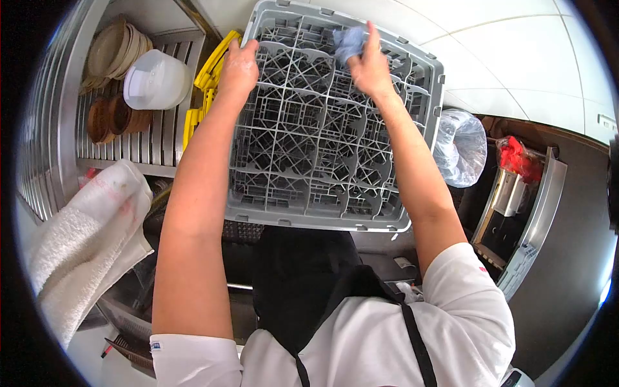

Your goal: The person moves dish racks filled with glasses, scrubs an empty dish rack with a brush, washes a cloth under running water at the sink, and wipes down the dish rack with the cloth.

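A large grey plastic rack with a grid of compartments stands in front of me. My left hand is closed round its upper left edge. Over the rack's upper right part, my right hand has its thumb and fingers about a crumpled blue-grey cloth, with one finger pointing up. The cloth lies against the grid near the top edge. Yellow plastic parts show just left of the rack, beside my left forearm.
On a slatted metal shelf at the left are stacked plates, a white tub and brown bowls. A white towel hangs below. A plastic-lined bin and an open drawer are at the right.
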A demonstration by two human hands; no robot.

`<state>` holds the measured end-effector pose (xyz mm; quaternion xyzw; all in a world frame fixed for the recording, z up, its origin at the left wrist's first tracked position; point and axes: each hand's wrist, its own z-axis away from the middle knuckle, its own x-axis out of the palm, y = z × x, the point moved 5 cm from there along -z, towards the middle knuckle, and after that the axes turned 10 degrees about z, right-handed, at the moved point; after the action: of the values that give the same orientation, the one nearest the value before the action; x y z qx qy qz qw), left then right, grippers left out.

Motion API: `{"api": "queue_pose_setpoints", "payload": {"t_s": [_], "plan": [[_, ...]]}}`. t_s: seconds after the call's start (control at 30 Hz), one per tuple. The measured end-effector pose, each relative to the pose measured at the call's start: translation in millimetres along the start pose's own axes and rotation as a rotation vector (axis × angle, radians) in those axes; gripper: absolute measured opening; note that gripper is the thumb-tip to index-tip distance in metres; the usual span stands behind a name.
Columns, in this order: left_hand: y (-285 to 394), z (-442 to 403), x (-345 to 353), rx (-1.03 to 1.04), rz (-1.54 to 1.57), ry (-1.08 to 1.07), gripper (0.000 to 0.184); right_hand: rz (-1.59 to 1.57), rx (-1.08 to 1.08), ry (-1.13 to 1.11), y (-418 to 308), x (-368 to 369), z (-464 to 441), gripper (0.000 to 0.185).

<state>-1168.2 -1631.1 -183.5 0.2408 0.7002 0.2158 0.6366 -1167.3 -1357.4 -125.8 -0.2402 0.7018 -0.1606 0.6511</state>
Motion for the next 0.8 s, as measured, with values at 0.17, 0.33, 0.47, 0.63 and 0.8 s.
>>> {"api": "queue_pose_setpoints", "payload": {"t_s": [0.17,0.33,0.47,0.63,0.8], "plan": [[2,-1,0,-0.062,-0.016,-0.047,0.031,0.268,-0.321,-0.292,-43,50,-22,0.043],[-3,-2,2,-0.025,-0.035,-0.011,0.03,0.557,-0.389,-0.541,-50,109,-60,0.031],[7,-4,-2,-0.103,-0.033,-0.063,0.03,0.45,-0.371,-0.326,-37,70,-32,0.028],[4,-3,1,-0.026,0.004,0.055,0.024,0.599,-0.433,-0.362,-36,86,-45,0.021],[1,-2,1,-0.028,-0.039,0.084,0.022,0.579,-0.407,-0.36,-42,111,-50,0.016]]}}
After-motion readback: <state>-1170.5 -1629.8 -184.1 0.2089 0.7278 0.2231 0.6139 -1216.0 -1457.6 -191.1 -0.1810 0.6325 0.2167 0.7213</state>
